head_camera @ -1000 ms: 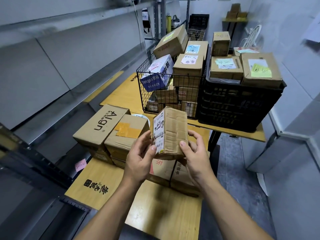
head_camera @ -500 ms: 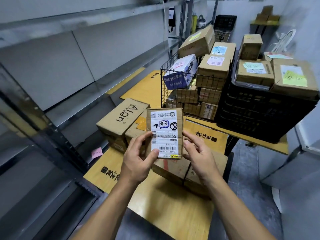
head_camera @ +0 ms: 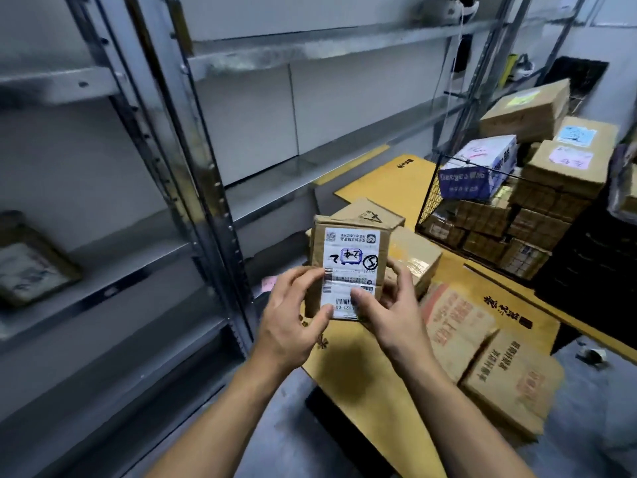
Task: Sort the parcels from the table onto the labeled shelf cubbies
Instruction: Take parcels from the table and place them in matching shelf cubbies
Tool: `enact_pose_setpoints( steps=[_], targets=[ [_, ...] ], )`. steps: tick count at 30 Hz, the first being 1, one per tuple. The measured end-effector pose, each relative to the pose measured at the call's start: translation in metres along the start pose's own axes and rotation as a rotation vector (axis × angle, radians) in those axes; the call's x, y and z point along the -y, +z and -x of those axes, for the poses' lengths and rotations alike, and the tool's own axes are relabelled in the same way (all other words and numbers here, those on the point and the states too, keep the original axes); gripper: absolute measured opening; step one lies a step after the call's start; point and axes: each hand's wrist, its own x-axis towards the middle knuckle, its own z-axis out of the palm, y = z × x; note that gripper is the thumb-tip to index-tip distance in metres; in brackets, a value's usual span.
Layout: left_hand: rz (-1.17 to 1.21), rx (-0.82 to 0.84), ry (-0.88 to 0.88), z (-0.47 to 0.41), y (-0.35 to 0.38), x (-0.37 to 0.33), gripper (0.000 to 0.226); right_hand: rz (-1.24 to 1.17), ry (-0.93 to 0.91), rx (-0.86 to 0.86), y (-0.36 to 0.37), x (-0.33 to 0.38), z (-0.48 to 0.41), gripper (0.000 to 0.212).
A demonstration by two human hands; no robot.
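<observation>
A small cardboard parcel (head_camera: pixel 348 246) with a white shipping label faces me, held upright above the wooden table (head_camera: pixel 379 381). My left hand (head_camera: pixel 293 315) grips its lower left edge, thumb on the label. My right hand (head_camera: pixel 389 312) grips its lower right side, thumb on the barcode. The label bears handwritten marks and a blue stamp. Grey metal shelves (head_camera: pixel 220 215) stand to the left and behind.
More cardboard parcels (head_camera: pixel 482 353) lie on the table to the right. A wire basket (head_camera: pixel 434 198) full of boxes and a black crate (head_camera: pixel 593 270) stand at the far right. A framed flat item (head_camera: pixel 31 267) rests on a left shelf. A pink note (head_camera: pixel 269 282) sticks by the upright.
The parcel has turned from edge-on to label facing me. The view has swung left toward the shelves, and both hands have kept hold of the parcel.
</observation>
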Motion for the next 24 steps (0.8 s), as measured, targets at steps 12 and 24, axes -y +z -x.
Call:
enact_pose_setpoints(
  steps=[12, 24],
  targets=[
    [-0.188, -0.031, -0.134, 0.035, -0.159, 0.082, 0.055, 0.092, -0.108, 0.126, 0.185, 0.016, 0.015, 0.054],
    [-0.499, 0.027, -0.267, 0.056, -0.266, 0.151, 0.054, 0.096, -0.124, 0.249, 0.286, 0.017, -0.005, 0.052]
  ],
)
